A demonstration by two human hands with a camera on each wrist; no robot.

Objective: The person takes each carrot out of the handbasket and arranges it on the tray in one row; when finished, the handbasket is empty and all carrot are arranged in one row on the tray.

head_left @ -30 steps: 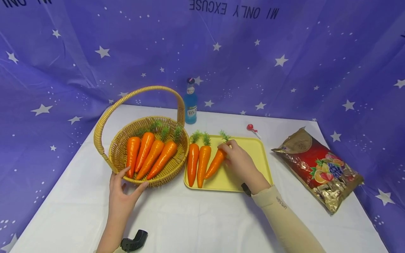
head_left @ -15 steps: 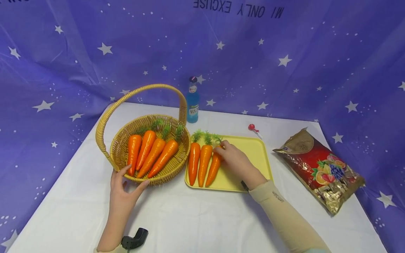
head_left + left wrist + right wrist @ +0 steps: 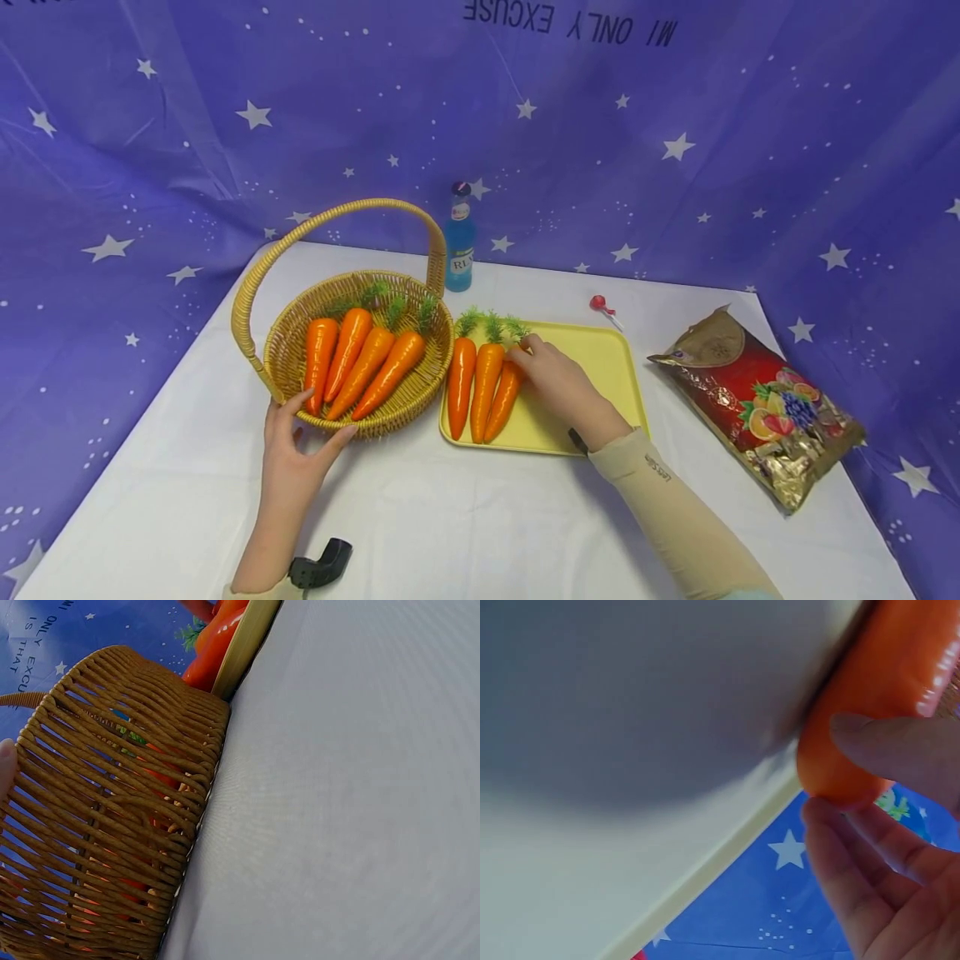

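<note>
In the head view my left hand [image 3: 292,454] has its thumb and fingers spread, fingertips resting on the near rim of a wicker basket [image 3: 405,412]. Several orange carrots [image 3: 365,371] with green tops lie inside the basket. In the left wrist view one fingertip [image 3: 6,765] touches the rim. My right hand [image 3: 558,383] pinches the thick upper end of a carrot [image 3: 504,404] on a yellow tray [image 3: 592,375]. Two more carrots [image 3: 487,383] lie left of it, side by side. The right wrist view shows thumb and fingertips on opposite sides of the held carrot [image 3: 862,750].
A blue bottle [image 3: 460,246] stands behind the basket. Behind the tray lies a red lollipop [image 3: 598,303]. A red and gold bag [image 3: 765,408] with a fruit print is at the right. White cloth [image 3: 465,525] covers the table, and a purple starry curtain [image 3: 555,150] hangs behind.
My right hand has moved left and turned the carrot, bringing it in line against the other two on the tray. My left hand has stayed at the basket rim.
</note>
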